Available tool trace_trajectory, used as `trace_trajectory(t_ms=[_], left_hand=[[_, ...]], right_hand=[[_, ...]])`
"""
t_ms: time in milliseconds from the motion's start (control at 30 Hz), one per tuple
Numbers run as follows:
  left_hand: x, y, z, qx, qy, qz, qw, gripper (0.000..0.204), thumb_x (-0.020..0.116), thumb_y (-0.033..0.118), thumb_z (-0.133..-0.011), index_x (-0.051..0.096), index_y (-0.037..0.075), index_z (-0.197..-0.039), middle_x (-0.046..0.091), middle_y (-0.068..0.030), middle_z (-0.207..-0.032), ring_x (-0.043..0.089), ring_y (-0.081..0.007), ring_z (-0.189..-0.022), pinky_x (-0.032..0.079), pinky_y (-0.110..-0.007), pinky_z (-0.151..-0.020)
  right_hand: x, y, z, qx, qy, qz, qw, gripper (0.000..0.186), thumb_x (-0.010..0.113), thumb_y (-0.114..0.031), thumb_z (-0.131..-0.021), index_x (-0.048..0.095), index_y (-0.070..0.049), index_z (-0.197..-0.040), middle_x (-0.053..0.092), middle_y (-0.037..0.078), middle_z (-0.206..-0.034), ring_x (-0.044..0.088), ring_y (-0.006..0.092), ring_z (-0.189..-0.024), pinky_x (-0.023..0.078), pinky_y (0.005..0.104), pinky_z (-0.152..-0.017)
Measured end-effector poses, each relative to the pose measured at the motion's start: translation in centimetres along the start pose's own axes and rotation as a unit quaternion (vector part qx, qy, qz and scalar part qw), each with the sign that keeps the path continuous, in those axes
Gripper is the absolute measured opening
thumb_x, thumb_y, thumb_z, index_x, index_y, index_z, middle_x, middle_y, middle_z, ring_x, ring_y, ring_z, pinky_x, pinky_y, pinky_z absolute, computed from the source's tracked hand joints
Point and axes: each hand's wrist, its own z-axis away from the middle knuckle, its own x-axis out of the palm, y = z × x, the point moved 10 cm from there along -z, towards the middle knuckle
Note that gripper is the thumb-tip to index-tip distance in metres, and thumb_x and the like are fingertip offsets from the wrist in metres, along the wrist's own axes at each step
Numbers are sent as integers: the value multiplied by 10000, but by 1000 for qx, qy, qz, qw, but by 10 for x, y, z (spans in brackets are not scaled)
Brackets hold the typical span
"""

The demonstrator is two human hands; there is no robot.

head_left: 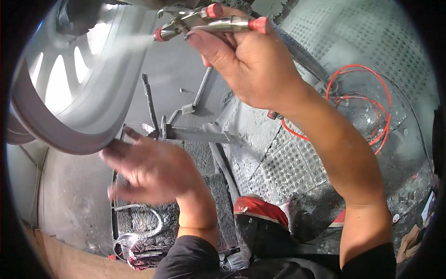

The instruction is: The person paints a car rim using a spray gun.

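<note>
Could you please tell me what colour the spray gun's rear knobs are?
The rear knobs are red, clearest in the head view.

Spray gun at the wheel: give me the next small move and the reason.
Probably turn the wheel slightly with the left hand, so the spray meets a fresh patch. The right hand holds the spray gun, its mist already blowing onto the wheel, and the blurred left hand has its fingers spread at the wheel's lower edge; contact is unclear.
</note>
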Motion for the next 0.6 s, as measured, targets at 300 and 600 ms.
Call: trace_trajectory(t_ms=[300,600], left_hand=[[-57,-29,-33,14,-12,-229,973,760,187,597,-1032,335,5,-1485,351,-169,-1563,237,-267,-1494,96,-473,-1239],[57,81,39,200,-113,12,973,741,257,562,-1035,336,-28,-1476,283,-185,-1582,266,-279,-1474,125,-455,-1238]], right_hand=[[-6,-20,2,-79,68,58,993,228,639,-267,-954,760,-85,-1019,721,128,-1033,694,337,-870,549,387,-774],[-4,-15,1,-5,-20,83,996,261,632,-276,-959,745,-47,-1016,716,140,-1054,695,329,-900,545,389,-796]])
